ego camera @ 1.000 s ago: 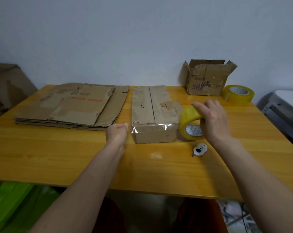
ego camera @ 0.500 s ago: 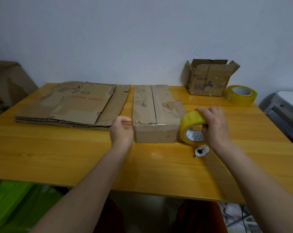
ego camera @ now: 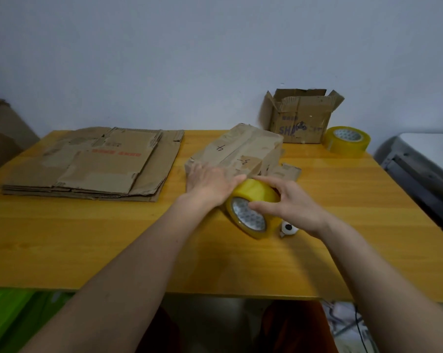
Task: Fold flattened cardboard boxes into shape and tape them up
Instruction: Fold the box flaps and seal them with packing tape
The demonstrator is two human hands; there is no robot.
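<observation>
A folded brown cardboard box point(ego camera: 240, 151) marked "4" and "3" sits tilted in the middle of the wooden table point(ego camera: 88, 238), turned askew. My left hand point(ego camera: 210, 182) lies flat on its near end, fingers straight, hiding the box's front face. My right hand point(ego camera: 289, 202) grips a yellow roll of tape point(ego camera: 251, 207) held against the box's near right corner, thumb across the roll's core. A stack of flattened cardboard boxes point(ego camera: 95, 164) lies at the left of the table.
An open cardboard box point(ego camera: 302, 118) stands at the back by the wall, a second yellow tape roll point(ego camera: 347, 141) beside it. A small white round object point(ego camera: 288, 228) lies under my right wrist. A grey unit point(ego camera: 424, 169) stands off the table's right edge.
The box has been turned askew and tipped up. My left hand moved from the box's left corner onto its near end. My right hand brought the tape roll left, against the box.
</observation>
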